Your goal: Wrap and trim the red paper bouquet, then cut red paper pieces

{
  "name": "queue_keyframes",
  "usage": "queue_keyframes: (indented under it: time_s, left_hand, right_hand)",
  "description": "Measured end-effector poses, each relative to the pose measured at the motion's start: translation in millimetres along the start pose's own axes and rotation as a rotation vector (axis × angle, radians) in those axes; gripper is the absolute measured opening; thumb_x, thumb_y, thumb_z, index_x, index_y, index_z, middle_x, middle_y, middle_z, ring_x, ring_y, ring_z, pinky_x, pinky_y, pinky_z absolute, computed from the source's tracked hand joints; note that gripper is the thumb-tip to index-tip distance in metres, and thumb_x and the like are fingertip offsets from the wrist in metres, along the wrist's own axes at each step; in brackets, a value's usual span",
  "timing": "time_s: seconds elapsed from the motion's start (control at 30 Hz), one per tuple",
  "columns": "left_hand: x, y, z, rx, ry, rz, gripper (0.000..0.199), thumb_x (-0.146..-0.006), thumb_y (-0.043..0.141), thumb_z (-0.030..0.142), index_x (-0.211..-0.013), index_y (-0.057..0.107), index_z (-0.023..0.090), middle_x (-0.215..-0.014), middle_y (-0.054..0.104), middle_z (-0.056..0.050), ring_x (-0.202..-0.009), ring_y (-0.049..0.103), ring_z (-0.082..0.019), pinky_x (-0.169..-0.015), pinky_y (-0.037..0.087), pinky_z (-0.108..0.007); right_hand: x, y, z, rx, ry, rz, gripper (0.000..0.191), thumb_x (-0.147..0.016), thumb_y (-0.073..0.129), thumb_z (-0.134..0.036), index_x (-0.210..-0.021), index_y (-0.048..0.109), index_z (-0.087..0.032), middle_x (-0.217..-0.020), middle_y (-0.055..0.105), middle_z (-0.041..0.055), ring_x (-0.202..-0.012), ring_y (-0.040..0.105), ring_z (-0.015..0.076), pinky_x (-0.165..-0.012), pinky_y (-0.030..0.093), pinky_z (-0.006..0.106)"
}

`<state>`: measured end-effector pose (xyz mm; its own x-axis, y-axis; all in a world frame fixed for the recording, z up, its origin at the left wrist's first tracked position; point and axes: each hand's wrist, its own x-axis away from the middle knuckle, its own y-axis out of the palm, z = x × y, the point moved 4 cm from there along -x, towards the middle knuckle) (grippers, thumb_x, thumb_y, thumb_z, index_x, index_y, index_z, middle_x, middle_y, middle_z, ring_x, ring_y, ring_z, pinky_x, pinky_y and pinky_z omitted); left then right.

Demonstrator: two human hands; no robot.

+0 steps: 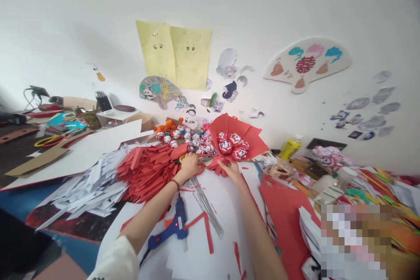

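A bouquet of red-and-white paper flowers (232,145) is wrapped in red paper (254,140) at the middle of the table. My right hand (229,169) closes round the bouquet's gathered base. Just left of it, my left hand (190,165) is closed at scissors with yellow and red on the handles; its grip is partly hidden. The scissor blades (206,158) point toward the bouquet. A pile of folded red paper strips (147,173) lies beside my left hand. Below the hands are thin metal wires (206,205) and a blue glue gun (177,223) with a small red light.
White paper strips (95,183) are heaped at the left. Small paper flowers (173,133) stand behind the hands. Red sheets (285,223), a yellow bottle (291,148) and mixed craft scraps crowd the right. Drawings and a paper fan (308,63) hang on the wall.
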<state>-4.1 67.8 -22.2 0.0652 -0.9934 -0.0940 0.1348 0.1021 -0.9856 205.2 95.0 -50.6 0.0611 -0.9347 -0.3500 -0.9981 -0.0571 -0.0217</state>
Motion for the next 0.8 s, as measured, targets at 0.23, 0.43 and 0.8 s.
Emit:
queue_keyframes:
  time_s: [0.23,0.43,0.8]
  left_hand:
    - [-9,9.1,1,-0.006,0.042,-0.047,0.034,-0.089,0.060,0.040,-0.110,0.061,0.013,-0.120,0.059,-0.010,-0.111,0.056,-0.024,-0.093,0.047,-0.045]
    - [14,-11.3,9,0.025,0.130,0.029,0.033,-0.090,0.055,0.033,-0.113,0.059,0.010,-0.118,0.058,-0.015,-0.113,0.054,-0.027,-0.095,0.043,-0.042]
    - [96,-47.1,-9,0.120,0.293,-0.020,0.036,-0.088,0.057,0.035,-0.119,0.060,0.018,-0.117,0.060,-0.012,-0.113,0.055,-0.027,-0.098,0.041,-0.040]
  right_hand:
    - [2,2,12,0.106,-0.012,-0.001,0.040,-0.070,0.071,-0.058,-0.085,0.069,-0.021,-0.089,0.074,0.0078,-0.089,0.067,0.0267,-0.084,0.053,0.040]
    - [8,-1,15,0.181,-0.013,0.004,0.041,-0.071,0.071,-0.056,-0.093,0.070,-0.021,-0.100,0.074,0.0076,-0.097,0.066,0.0269,-0.092,0.050,0.042]
    - [14,-3,16,0.280,0.057,0.052,0.059,-0.065,0.068,-0.067,-0.108,0.070,-0.026,-0.118,0.069,0.0078,-0.128,0.050,0.0337,-0.109,0.037,0.050]
